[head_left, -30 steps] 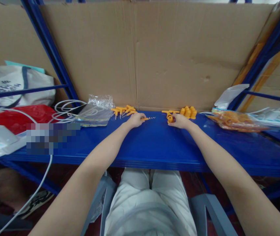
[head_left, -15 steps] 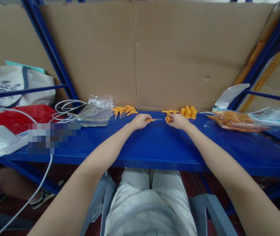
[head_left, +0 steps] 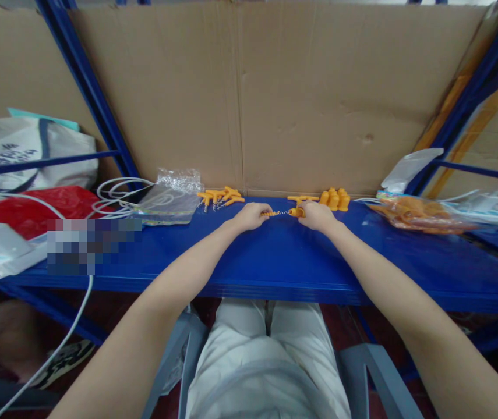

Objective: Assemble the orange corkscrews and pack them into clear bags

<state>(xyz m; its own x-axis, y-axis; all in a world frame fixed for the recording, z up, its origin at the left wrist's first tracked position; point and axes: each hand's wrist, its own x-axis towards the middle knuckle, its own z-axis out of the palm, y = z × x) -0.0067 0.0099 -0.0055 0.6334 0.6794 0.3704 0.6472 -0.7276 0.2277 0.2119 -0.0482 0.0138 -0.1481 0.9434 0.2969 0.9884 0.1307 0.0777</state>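
Note:
Near the middle of the blue shelf, my left hand (head_left: 252, 216) is closed on an orange corkscrew (head_left: 269, 214), whose metal spiral points right. My right hand (head_left: 316, 216) grips an orange bottle-shaped sleeve (head_left: 296, 213), its narrow end turned left toward the spiral tip. The tip and the sleeve are very close; whether they touch is too small to tell. Behind my right hand lies an orange T-shaped piece (head_left: 303, 198). Several orange sleeves (head_left: 335, 199) stand upright to its right. Behind and left of my left hand, several orange-handled corkscrews (head_left: 222, 195) lie in a pile.
A cardboard sheet (head_left: 240, 99) closes off the back. At left are a clear plastic bag (head_left: 168, 203), white cables (head_left: 120, 189), a red bag (head_left: 52, 203) and a white power strip (head_left: 17, 262). A bag of orange parts (head_left: 423, 214) lies right. Another person's leg shows lower left.
The sleeve in my right hand has turned and moved left, bringing its narrow end toward the spiral. My left hand has shifted slightly right. The other person's foot has moved.

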